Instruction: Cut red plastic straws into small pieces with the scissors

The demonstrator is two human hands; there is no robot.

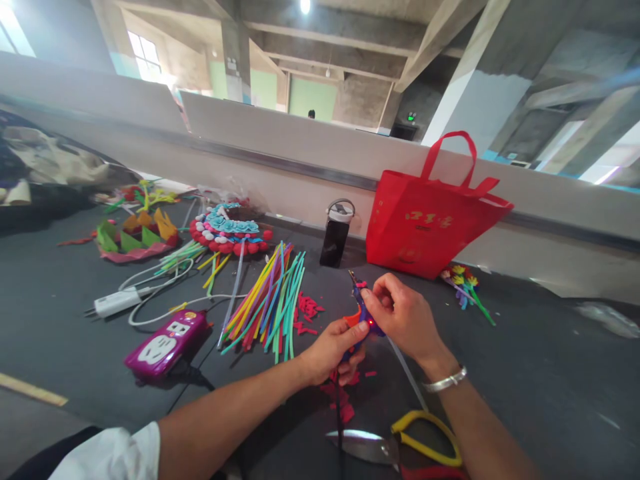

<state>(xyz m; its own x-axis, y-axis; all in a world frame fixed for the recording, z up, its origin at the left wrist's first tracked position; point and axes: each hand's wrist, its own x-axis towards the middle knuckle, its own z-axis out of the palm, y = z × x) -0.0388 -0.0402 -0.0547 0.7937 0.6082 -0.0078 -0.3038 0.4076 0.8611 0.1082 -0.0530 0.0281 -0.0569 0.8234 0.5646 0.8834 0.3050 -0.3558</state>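
A blue hot glue gun point(371, 319) with an orange trigger and a lit red light is gripped in my left hand point(333, 350), its metal nozzle pointing up and away. A clear glue stick point(409, 373) runs out of its back. My right hand point(403, 317), wearing a silver bracelet, is closed in a pinch against the gun's front part. A bit of pink-red shows by those fingertips, too small to make out. Red scraps point(343, 400) lie beneath my hands. Scissors point(395, 447) with yellow and red handles rest nearest me, crossed by the gun's black cord.
Coloured strips point(270, 300) lie left of my hands, near a purple power strip point(167, 343) and a white charger point(117, 302). Behind stand a flower-trimmed craft piece point(230, 230), a black bottle point(334, 243) and a red bag point(425, 220). A low partition point(300, 157) edges the table.
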